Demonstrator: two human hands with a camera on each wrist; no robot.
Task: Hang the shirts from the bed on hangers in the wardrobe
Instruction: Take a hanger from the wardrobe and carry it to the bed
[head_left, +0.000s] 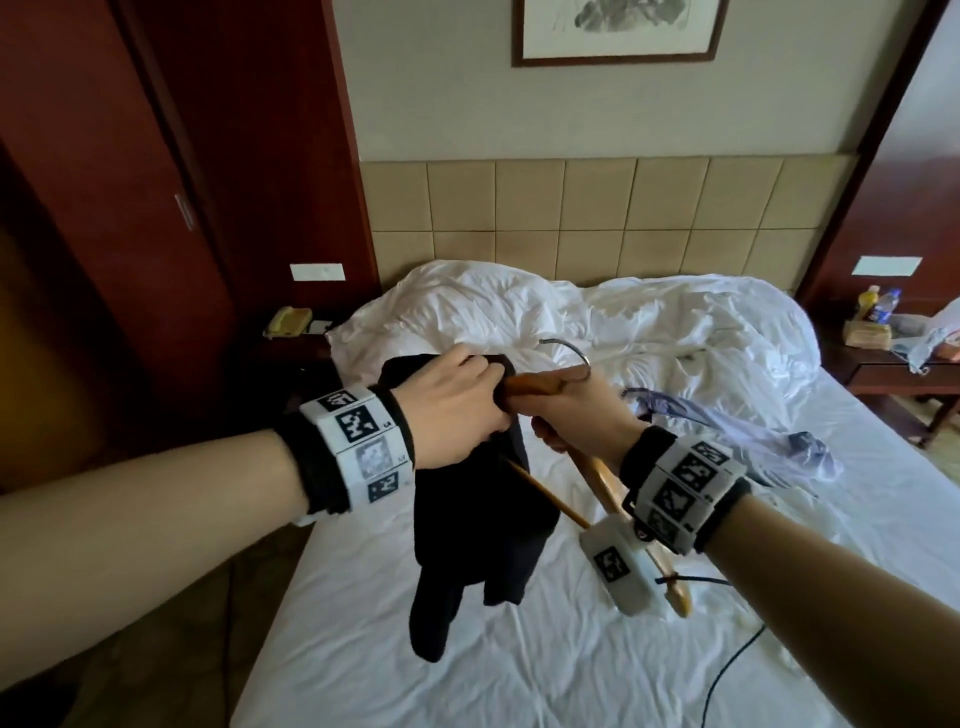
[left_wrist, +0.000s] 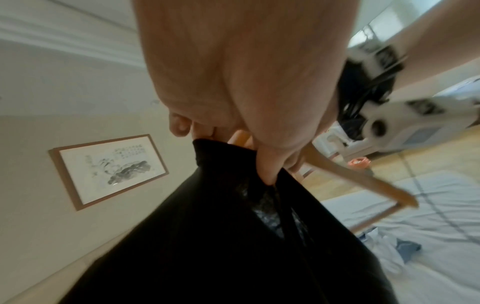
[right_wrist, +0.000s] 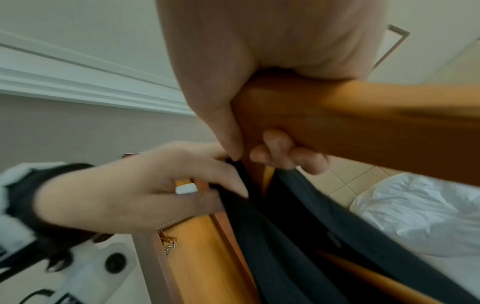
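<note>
Above the bed (head_left: 363, 649) I hold a wooden hanger (head_left: 540, 385) with a metal hook (head_left: 574, 353). My right hand (head_left: 576, 415) grips the hanger's wood near the hook; the right wrist view shows its fingers (right_wrist: 283, 152) curled round the hanger (right_wrist: 363, 115). A black shirt (head_left: 478, 519) hangs from the hanger's left arm. My left hand (head_left: 457, 400) pinches the shirt's top edge against that arm, as the left wrist view shows with the thumb (left_wrist: 270, 164) on the black shirt (left_wrist: 221, 236). A pale blue shirt (head_left: 727, 421) lies crumpled on the bed to the right.
A dark red wardrobe (head_left: 130, 208) stands at the left. A rumpled white duvet (head_left: 597, 317) covers the head of the bed. Nightstands flank it, the left with a telephone (head_left: 287, 321), the right with bottles (head_left: 878, 304). A black cable (head_left: 727, 670) trails over the sheet.
</note>
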